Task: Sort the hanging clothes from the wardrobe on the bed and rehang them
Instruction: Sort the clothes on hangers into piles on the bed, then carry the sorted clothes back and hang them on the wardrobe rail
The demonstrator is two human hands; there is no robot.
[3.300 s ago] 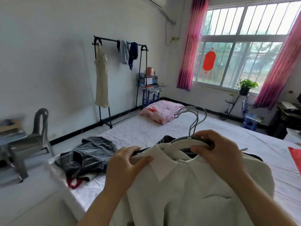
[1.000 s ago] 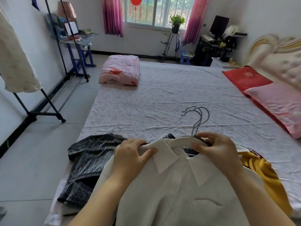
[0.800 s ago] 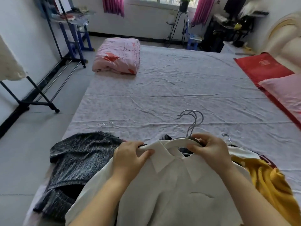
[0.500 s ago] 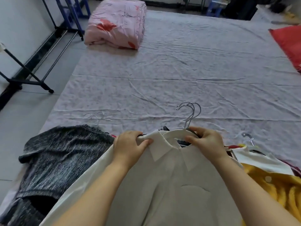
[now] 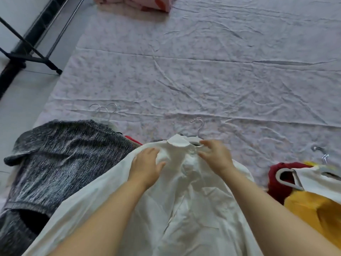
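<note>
On the bed (image 5: 203,80), the white shirt (image 5: 193,209) lies under the left hand (image 5: 145,169), pressed flat, and right hand (image 5: 216,157), fingers spread

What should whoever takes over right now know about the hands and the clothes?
Left hand lies flat on the white shirt beside its collar.
Right hand is at the collar, over the hanger; blur hides its grip.
The shirt lies on the bed, between the grey knit top and the red garment and yellow garment.
Done: clothes are on the bed.
Left: sorting them, then rehanging on the rack.
</note>
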